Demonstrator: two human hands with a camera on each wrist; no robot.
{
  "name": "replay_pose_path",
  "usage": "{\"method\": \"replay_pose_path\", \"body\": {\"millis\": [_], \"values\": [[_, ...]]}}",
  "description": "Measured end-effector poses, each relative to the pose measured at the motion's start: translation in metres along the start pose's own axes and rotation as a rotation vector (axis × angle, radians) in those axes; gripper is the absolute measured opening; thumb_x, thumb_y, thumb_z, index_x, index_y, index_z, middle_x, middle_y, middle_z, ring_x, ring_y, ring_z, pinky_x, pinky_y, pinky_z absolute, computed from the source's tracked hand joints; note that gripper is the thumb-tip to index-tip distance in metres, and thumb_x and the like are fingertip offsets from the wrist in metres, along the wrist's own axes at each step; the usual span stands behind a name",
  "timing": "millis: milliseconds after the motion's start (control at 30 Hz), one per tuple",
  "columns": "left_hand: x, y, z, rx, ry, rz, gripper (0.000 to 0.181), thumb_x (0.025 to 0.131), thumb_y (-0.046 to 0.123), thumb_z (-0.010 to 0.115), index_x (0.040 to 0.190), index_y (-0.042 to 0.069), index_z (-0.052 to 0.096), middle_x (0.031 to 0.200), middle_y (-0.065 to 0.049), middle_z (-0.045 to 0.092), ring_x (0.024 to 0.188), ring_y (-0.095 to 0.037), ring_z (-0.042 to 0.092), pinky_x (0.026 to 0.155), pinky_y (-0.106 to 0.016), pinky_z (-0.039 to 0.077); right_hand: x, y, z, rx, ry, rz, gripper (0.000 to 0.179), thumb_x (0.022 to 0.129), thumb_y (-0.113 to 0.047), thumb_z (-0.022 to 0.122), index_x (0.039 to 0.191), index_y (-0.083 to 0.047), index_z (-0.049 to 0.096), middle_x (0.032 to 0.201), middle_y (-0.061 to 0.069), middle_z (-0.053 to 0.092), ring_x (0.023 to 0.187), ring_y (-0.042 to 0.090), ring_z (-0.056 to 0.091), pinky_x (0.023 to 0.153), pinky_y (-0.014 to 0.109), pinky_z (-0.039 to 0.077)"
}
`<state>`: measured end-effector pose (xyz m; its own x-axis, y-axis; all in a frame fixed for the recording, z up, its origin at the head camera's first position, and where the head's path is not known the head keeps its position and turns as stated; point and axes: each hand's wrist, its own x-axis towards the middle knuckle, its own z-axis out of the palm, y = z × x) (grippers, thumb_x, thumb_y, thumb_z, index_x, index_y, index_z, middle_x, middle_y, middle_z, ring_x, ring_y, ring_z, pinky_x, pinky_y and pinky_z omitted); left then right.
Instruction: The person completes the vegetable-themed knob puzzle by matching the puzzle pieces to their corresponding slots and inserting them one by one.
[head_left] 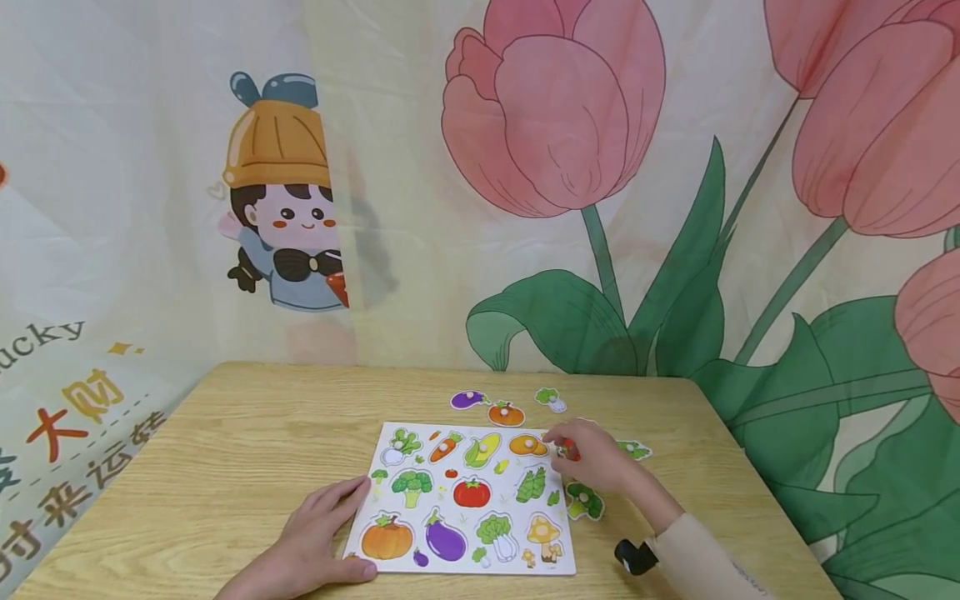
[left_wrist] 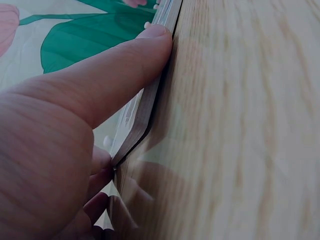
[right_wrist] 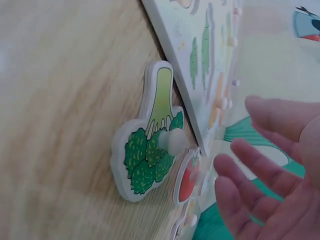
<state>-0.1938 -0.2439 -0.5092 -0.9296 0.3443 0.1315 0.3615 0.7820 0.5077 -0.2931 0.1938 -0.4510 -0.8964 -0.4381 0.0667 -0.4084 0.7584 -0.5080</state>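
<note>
The right grip [head_left: 592,458], fingers loosely parted with nothing between them, is at the far right corner of the puzzle board [head_left: 450,568]; just left of its fingertips a potato piece [head_left: 536,447] sits in the board, beneath it is a tomato piece [right_wrist: 187,184], nearer the person a broccoli piece [right_wrist: 141,160] on the tabletop [head_left: 292,425]; the left grip [head_left: 315,533], spread wide, braces the near left corner
</note>
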Motion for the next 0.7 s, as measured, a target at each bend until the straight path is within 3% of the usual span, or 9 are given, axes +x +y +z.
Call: {"method": "replay_pose_path", "body": {"millis": [233,367,700], "values": [[0.001,-0.001,0.001,0.018,-0.001,0.007,0.118,0.072,0.068,0.089,0.160,0.002,0.045,0.163,-0.016,0.043,0.144,-0.047,0.036,0.107,-0.074,0.035,-0.024,0.005,-0.004,0.043,0.126,0.079,0.028,0.094,-0.010,0.082,0.121,-0.008,0.076,0.109,0.007,0.070,0.084,0.017,0.057,0.071,0.027,0.052],[0.002,-0.003,0.002,0.011,-0.015,-0.001,0.118,0.072,0.067,0.088,0.161,0.002,0.044,0.164,-0.016,0.042,0.145,-0.048,0.035,0.107,-0.075,0.035,-0.035,0.004,-0.004,0.065,0.167,0.125,0.026,0.092,-0.011,0.084,0.117,-0.009,0.077,0.107,0.007,0.070,0.080,0.014,0.056,0.070,0.027,0.051],[0.003,-0.005,0.002,-0.005,-0.021,0.000,0.117,0.073,0.068,0.088,0.161,0.003,0.044,0.165,-0.016,0.041,0.145,-0.048,0.033,0.107,-0.077,0.034,-0.056,0.005,0.003,0.070,0.169,0.222,0.025,0.089,-0.012,0.087,0.112,-0.012,0.078,0.097,0.004,0.067,0.079,0.014,0.057,0.067,0.029,0.050]]}}
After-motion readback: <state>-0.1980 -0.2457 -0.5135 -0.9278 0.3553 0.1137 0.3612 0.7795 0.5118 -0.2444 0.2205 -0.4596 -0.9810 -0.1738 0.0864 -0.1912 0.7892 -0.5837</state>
